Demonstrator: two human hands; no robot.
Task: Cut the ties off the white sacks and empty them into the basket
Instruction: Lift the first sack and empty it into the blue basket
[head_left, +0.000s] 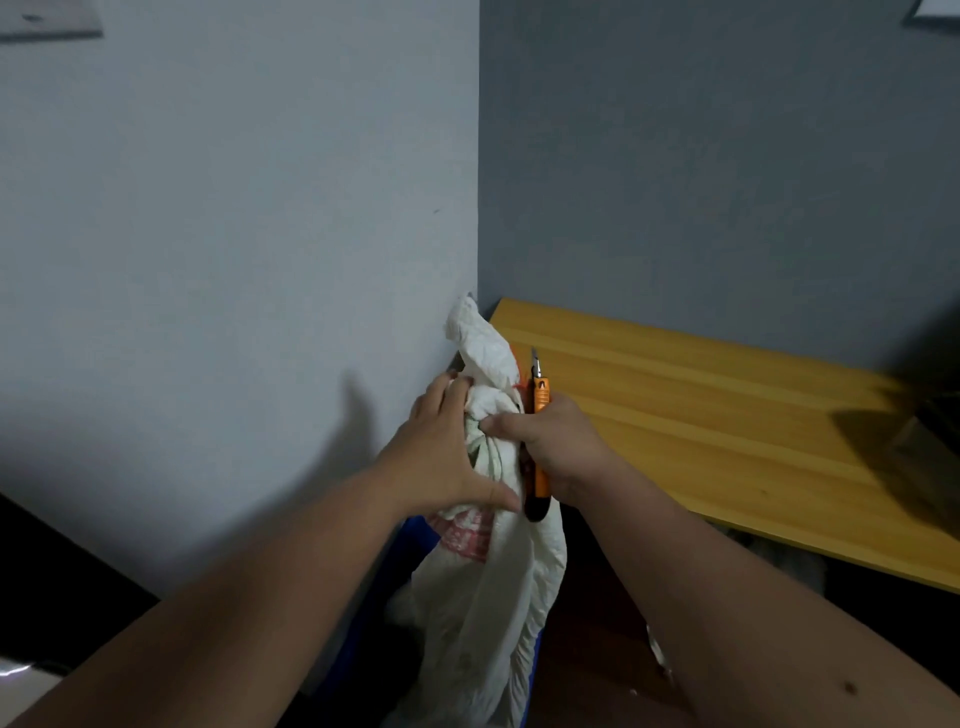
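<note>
A: What is the right hand (558, 447) doing?

B: Its fingers are curled round an orange utility knife (539, 441), held upright with the blade pointing up. The thumb reaches left and presses into the gathered cloth of the white sack (498, 597).

A: And the left hand (441, 447)?

B: It lies against the left side of the sack's neck, fingers fairly straight and spread over the bunched cloth, thumb stretched along the front below it. It presses rather than wraps.

A: Where is the tie?

B: A thin red tie (517, 387) shows at the neck, just left of the knife's blade end and above both hands. The twisted top of the sack sticks up past it, against the wall corner.

A: And the rest of the sack?

B: It hangs down between the forearms, red printing on its front. A blue edge (415, 525) shows behind it; I cannot tell what that is. A yellow wooden tabletop (727, 415) lies to the right.
</note>
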